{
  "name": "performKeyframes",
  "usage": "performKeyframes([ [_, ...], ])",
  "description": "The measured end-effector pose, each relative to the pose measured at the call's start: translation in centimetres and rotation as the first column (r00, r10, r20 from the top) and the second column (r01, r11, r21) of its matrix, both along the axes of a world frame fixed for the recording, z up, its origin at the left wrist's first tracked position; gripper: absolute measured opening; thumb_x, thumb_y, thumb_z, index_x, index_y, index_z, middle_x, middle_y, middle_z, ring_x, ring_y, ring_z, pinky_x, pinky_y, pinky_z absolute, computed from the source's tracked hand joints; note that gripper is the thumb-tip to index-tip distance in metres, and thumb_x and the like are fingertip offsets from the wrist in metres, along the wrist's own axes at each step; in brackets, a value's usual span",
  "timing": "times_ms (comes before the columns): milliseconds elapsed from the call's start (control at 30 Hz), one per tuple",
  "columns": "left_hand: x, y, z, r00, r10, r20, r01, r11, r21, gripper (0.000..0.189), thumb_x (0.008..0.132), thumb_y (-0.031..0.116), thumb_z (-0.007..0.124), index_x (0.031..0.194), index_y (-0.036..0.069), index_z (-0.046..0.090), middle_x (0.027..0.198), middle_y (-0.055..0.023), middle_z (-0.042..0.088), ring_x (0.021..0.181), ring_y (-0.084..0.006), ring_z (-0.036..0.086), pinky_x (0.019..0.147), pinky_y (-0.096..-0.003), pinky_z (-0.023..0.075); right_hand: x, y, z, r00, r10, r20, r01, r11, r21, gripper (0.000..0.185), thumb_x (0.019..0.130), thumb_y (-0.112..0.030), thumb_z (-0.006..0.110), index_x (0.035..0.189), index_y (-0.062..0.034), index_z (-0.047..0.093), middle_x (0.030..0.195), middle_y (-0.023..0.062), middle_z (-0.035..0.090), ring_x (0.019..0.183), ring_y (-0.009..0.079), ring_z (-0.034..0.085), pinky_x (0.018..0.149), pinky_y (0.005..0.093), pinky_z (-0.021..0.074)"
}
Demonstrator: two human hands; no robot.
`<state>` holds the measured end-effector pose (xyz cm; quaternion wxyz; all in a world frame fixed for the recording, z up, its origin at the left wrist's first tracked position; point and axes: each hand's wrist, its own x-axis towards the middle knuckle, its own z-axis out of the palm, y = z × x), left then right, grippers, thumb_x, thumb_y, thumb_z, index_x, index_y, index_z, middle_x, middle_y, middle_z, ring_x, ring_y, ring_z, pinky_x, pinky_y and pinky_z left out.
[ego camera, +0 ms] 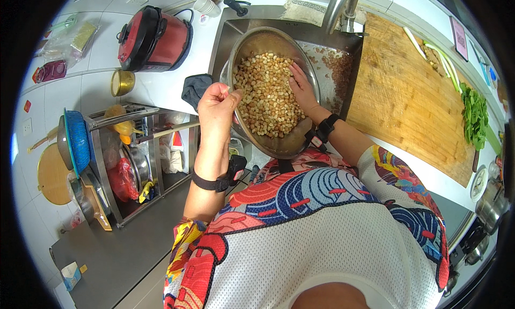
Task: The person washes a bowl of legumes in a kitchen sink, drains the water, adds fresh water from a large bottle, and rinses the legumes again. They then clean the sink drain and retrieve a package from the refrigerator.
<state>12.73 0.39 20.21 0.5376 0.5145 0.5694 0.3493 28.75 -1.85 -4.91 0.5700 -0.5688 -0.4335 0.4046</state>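
A deep stainless-steel bowl (275, 152) is tilted over the near edge of the metal sink (225, 37). Shelled peanuts (267, 96), some pale and some still in brown skins, fill much of it. My left hand (219, 108) grips the bowl's left rim, thumb on top and fingers partly hidden below. Inside the bowl, my right hand (304, 92) lies against the right side of the peanuts, fingers extended and nothing visibly held. Loose brown peanut skins (341, 74) are scattered over the sink floor to the right of the bowl.
A chrome faucet (336, 11) arches over the sink's back. Right of it lies a wooden cutting board (402, 96) with scallions (446, 63) and leafy greens (474, 116). A red electric pressure cooker (161, 39) and dark cloth (196, 91) sit left, above a metal rack (157, 164).
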Motion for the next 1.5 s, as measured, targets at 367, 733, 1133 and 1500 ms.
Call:
performKeyframes([
  [367, 0.1, 0.1, -0.1, 1.0, -0.006, 0.001, 0.006, 1.0, 0.014, 0.015, 0.079, 0.0, 0.062, 0.073, 0.009, 0.051, 0.06, 0.0064, 0.048, 0.045, -0.002, 0.041, 0.037, -0.0165, 0.0325, 0.0, -0.1, -0.2, 1.0, 0.004, 0.024, -0.004, 1.0, 0.004, 0.042, 0.095, -0.023, 0.045, 0.134, -0.009, 0.039, 0.144, 0.0071, 0.028, 0.131, 0.0213, 0.03, 0.103, 0.0309, 0.0304],
  [733, 0.6, 0.1, 0.4, 1.0, -0.015, -0.026, 0.016, 1.0, 0.024, 0.016, 0.078, 0.001, 0.063, 0.071, 0.008, 0.05, 0.059, 0.0054, 0.046, 0.043, -0.0035, 0.041, 0.036, -0.0176, 0.0344, -0.1, -0.1, 0.0, 0.999, -0.011, -0.033, 0.011, 1.0, 0.002, 0.042, 0.094, -0.023, 0.046, 0.134, -0.0098, 0.041, 0.144, 0.006, 0.029, 0.129, 0.0202, 0.032, 0.101, 0.0304, 0.0316],
  [1133, 1.2, 0.2, 0.8, 0.998, -0.054, -0.021, 0.054, 0.998, 0.011, 0.018, 0.078, 0.002, 0.063, 0.069, 0.008, 0.048, 0.057, 0.0045, 0.045, 0.042, -0.0041, 0.042, 0.035, -0.018, 0.0349, 0.0, 0.0, -0.5, 0.999, -0.026, 0.021, 0.026, 0.999, 0.032, 0.042, 0.093, -0.021, 0.047, 0.133, -0.0085, 0.041, 0.143, 0.0077, 0.03, 0.13, 0.0211, 0.031, 0.103, 0.0302, 0.0294],
  [1500, -1.5, 0.6, -0.9, 0.999, -0.02, 0.034, 0.019, 0.999, 0.031, 0.012, 0.077, 0.001, 0.062, 0.073, 0.008, 0.053, 0.062, 0.0047, 0.051, 0.05, -0.0031, 0.044, 0.041, -0.0173, 0.033, 0.2, -0.1, 0.8, 1.0, -0.006, -0.012, 0.006, 1.0, -0.006, 0.043, 0.093, -0.02, 0.047, 0.134, -0.0078, 0.039, 0.144, 0.0085, 0.029, 0.129, 0.0201, 0.032, 0.1, 0.0283, 0.0323],
])
